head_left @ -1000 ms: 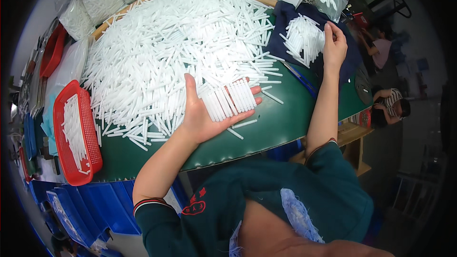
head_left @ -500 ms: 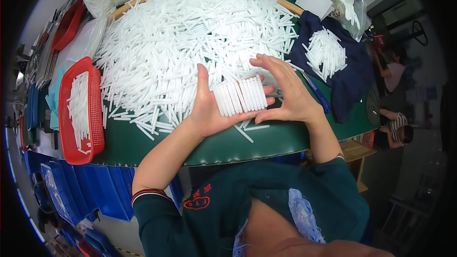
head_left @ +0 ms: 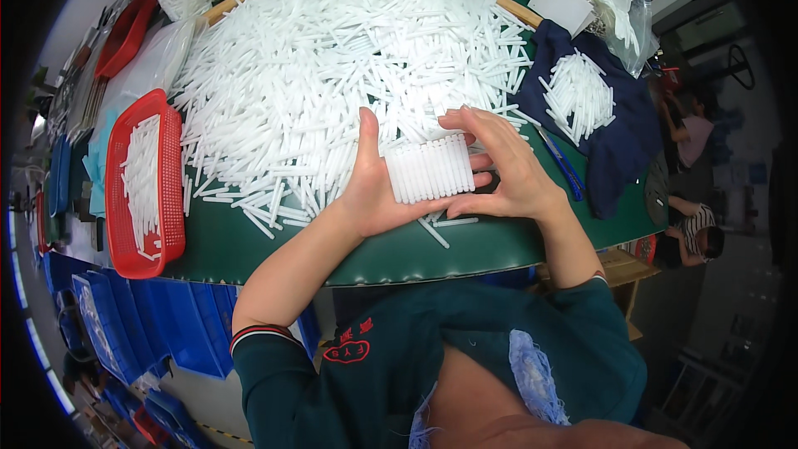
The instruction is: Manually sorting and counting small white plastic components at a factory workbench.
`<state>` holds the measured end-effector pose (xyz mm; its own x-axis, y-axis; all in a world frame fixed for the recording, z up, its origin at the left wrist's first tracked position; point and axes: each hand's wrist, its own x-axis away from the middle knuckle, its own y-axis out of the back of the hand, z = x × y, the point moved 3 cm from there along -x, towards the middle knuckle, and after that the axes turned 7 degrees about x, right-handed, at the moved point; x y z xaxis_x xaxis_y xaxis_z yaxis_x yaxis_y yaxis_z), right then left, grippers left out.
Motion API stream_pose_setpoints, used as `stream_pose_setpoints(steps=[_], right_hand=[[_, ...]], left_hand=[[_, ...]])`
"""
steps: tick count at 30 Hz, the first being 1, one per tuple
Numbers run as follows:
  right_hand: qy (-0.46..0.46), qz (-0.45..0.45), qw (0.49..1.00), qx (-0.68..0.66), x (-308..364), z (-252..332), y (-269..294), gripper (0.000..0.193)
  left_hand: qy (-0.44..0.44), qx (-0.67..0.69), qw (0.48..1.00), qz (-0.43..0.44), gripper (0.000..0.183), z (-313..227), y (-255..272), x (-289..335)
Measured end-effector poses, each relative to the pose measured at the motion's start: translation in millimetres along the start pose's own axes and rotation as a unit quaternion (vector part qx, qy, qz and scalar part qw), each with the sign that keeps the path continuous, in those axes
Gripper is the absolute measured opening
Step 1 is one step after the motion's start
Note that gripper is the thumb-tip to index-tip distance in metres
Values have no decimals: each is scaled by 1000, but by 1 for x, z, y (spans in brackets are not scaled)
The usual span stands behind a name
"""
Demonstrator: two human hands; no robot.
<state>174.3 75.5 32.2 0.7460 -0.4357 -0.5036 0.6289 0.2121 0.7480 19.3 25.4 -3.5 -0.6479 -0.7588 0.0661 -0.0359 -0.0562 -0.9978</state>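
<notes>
A single row of slim white plastic tubes (head_left: 429, 169) lies side by side on the palm and fingers of my left hand (head_left: 366, 191). That hand is flat beneath them, its thumb raised at the row's left end and its fingertips showing past the right end. My right hand (head_left: 519, 170) curves around the right end of the row, thumb and fingers apart. Its thumb lies by the row's lower edge and its index finger above the upper edge; whether they touch the tubes I cannot tell. Beyond both hands spreads a large pile of loose white tubes (head_left: 332, 75).
On the left stands a red plastic basket (head_left: 172, 199) with more tubes. A dark blue cloth (head_left: 619, 150) at the right bears a small tube heap (head_left: 579, 96); a blue-handled tool (head_left: 561, 164) lies beside it. Blue bins (head_left: 195, 324) stand below the green tabletop (head_left: 374, 262). Other people sit far right.
The gap in the middle of the row has closed, and the tubes now sit tightly together. The view has shifted slightly; both hands keep nearly the same pose.
</notes>
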Motion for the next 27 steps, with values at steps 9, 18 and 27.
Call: stream_pose_setpoints(steps=[9,18,27], right_hand=[[-12,13,994,108,-2,7,-4,73],[20,56,991,118,-7,22,-11,68],[40,13,996,76,-3,19,-13,73]], left_hand=[[-9,1,1000,10,106,2,9,0],[-24,-86,992,-84,102,10,13,-3],[-17,-46,998,-36,108,13,8,-6]])
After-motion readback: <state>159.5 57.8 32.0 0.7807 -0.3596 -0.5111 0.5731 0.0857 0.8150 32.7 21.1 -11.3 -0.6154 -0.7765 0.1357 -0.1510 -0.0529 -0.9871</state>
